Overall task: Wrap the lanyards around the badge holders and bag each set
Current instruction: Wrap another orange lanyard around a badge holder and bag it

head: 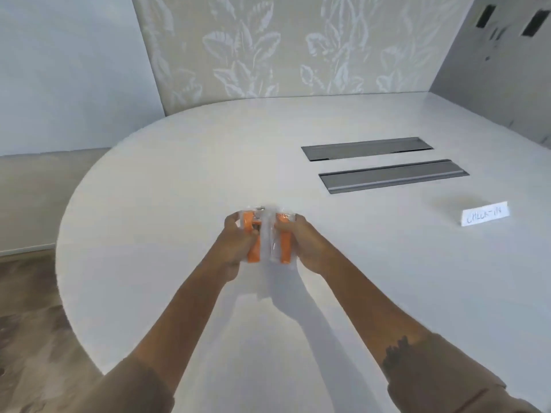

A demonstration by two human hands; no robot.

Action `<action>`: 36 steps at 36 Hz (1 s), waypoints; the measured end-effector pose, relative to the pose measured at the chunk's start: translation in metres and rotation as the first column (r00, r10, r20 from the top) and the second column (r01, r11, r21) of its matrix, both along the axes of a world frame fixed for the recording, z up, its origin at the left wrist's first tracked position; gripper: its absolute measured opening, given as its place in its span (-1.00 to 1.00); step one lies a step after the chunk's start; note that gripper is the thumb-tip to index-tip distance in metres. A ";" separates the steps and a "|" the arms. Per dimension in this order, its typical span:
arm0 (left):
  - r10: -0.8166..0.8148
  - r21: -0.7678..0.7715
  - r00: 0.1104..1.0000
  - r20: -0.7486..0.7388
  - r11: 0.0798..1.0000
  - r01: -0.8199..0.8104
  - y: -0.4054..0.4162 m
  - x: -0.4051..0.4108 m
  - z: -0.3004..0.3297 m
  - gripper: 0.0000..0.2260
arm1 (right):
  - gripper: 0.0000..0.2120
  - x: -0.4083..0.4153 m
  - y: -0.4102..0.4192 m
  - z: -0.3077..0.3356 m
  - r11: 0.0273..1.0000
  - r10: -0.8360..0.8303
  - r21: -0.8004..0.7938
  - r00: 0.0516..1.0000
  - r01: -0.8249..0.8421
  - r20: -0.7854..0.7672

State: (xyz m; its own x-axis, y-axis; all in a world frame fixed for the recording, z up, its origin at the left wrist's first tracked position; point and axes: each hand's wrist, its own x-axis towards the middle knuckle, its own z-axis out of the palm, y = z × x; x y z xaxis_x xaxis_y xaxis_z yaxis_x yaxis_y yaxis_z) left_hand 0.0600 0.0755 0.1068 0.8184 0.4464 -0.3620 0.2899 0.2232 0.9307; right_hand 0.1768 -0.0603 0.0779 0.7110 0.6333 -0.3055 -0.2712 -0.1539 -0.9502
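The white table carried two grey slot covers and a paper sign, well apart from the work. Above its near middle, the left hand and right hand each clenched one clear bag, side by side. Each bag held an orange lanyard bundle. Judged light, soft and slippery; best gripped across the bundle.

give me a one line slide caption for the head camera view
Both hands, left hand and right hand, hold orange-lanyard badge sets in clear plastic above a white table.
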 end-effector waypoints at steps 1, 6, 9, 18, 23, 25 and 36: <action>-0.014 0.007 1.000 0.010 1.000 0.014 -0.007 -0.001 0.002 -0.10 | -0.63 -0.003 -0.009 0.004 1.000 -0.013 0.004 1.000 0.013 0.004; -0.093 0.027 0.995 0.037 0.995 0.092 -0.040 0.001 0.009 -0.24 | -0.62 -0.014 -0.053 0.017 0.998 -0.060 0.003 0.997 0.060 0.052; -0.118 0.036 0.992 0.052 0.993 0.116 -0.064 0.002 0.009 -0.30 | -0.73 -0.013 -0.080 0.015 0.996 -0.085 0.013 0.996 0.085 0.010; -0.116 0.017 0.991 0.067 0.993 0.115 -0.166 0.009 0.014 -0.42 | -0.54 0.005 -0.173 0.011 0.990 -0.125 -0.069 0.992 0.126 0.018; -0.046 0.020 0.999 0.001 0.999 0.046 -0.238 0.021 0.012 -0.23 | -0.49 0.026 -0.237 0.007 0.993 -0.058 -0.101 0.998 0.060 0.024; -0.044 0.030 0.999 -0.012 0.999 0.044 -0.267 0.026 0.012 -0.14 | -0.50 0.033 -0.263 0.005 0.994 -0.035 -0.104 0.999 0.038 0.026; -0.002 -0.038 0.999 -0.037 0.999 0.001 -0.379 0.080 -0.001 -0.12 | -0.37 0.080 -0.377 0.003 0.985 -0.091 -0.148 0.996 0.087 -0.024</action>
State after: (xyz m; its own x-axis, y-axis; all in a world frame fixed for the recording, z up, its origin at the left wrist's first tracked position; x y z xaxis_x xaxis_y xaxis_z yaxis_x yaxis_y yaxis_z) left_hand 0.1400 -0.3034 0.1060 0.8049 0.4301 -0.4087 0.3243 0.2579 0.9101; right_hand 0.2567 -0.4368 0.0812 0.7515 0.5144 -0.4131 -0.3187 -0.2652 -0.9100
